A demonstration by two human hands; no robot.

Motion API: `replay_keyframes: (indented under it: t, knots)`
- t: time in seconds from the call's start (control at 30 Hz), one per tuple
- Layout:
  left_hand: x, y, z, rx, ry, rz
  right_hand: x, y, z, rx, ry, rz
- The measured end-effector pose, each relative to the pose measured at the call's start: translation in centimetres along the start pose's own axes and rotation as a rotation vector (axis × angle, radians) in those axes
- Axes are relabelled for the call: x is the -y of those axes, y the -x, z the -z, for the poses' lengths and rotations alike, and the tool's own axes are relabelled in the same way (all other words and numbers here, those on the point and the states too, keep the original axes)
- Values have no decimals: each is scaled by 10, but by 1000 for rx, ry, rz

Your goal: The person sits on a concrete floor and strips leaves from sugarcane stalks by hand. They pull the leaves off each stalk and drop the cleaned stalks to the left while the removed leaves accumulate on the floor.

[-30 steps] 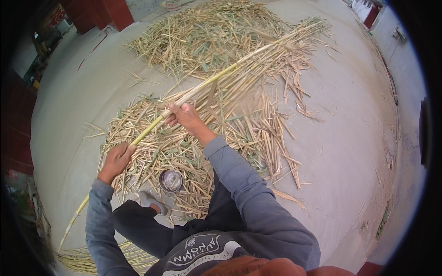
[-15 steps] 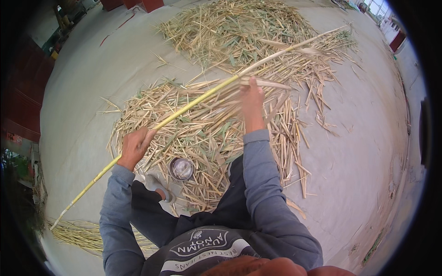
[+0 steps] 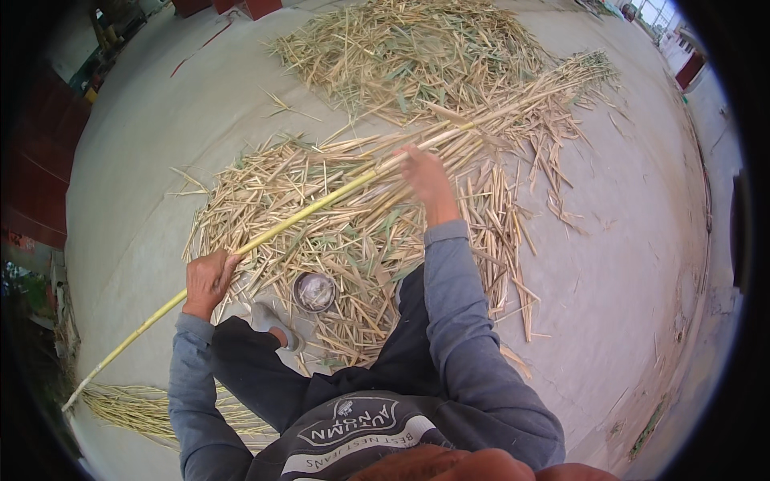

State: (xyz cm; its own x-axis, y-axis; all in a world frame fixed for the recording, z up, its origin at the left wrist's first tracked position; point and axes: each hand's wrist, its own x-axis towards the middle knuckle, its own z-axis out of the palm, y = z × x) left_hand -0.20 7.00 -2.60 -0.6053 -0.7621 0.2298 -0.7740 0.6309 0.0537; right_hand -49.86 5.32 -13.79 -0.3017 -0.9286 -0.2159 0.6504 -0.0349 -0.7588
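A long reed stalk (image 3: 309, 211) slants from the lower left to the upper right, bare and yellow along its lower part and paler, still in its dry sheath, farther up. My left hand (image 3: 210, 280) is wrapped round the yellow part, well up from its lower end. My right hand (image 3: 428, 183), slightly blurred, closes with thumb and fingers on the stalk where the yellow turns pale. Beneath the stalk spreads a litter of dry sheaths and leaves (image 3: 297, 240).
A larger heap of stripped leaves (image 3: 401, 56) lies farther off. Yellow stalks (image 3: 136, 409) lie together at lower left. A small round tin (image 3: 314, 293) with something whitish in it stands among the litter, beside my shoe (image 3: 273, 321). Unstripped stalks (image 3: 561, 80) lie at upper right.
The stalk has shifted down and to the left with my left hand. My right hand has moved slightly left, from a loosened strip of sheath onto the stalk.
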Motion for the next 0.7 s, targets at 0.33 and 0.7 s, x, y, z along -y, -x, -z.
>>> replay_keyframes:
  t: [0.33, 0.7]
  knots:
    - [-10, -2, 12, -190, -246, -78, 2, 8, -14, -170, -25, 67]
    - [-7, -4, 23, -333, -249, 18, -4, -13, 42, -363, -381, -22]
